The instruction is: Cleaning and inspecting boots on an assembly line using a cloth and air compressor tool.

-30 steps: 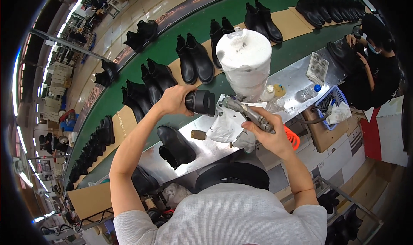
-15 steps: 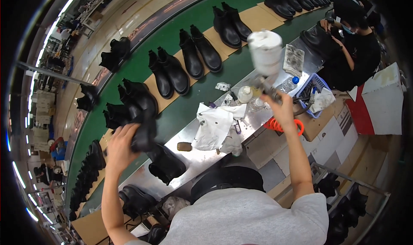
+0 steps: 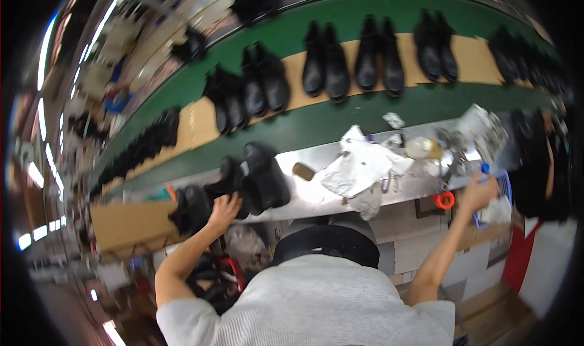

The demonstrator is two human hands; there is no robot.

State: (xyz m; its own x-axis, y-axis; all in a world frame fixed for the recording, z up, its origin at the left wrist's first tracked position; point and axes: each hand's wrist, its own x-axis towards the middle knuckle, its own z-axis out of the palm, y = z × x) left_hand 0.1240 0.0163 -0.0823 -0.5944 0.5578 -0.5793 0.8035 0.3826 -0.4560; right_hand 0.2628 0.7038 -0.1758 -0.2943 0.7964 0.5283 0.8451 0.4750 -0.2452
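Observation:
My left hand [image 3: 225,209] is closed round a black boot [image 3: 230,177] at the near left edge of the metal bench. Another black boot [image 3: 266,179] stands close on its right, and a dark boot [image 3: 193,209] on its left. My right hand [image 3: 479,193] is over the blue plastic basket [image 3: 508,191] at the right, just below a blue bottle cap [image 3: 485,168]. Blur covers its fingers, so whether it grips anything is unclear. A crumpled white cloth [image 3: 350,169] and a brown block [image 3: 303,171] lie between my hands.
Pairs of black boots [image 3: 325,72] line cardboard on the green conveyor [image 3: 292,124]. Bottles [image 3: 420,147], a blurred white roll [image 3: 477,124] and an orange coil [image 3: 444,200] are at the bench's right. A person in dark clothes [image 3: 528,182] sits beyond the basket.
My view has swung round. My left hand has brought the boot down to the bench's near edge. My right hand has moved from a dark metal tool near the white roll to the basket.

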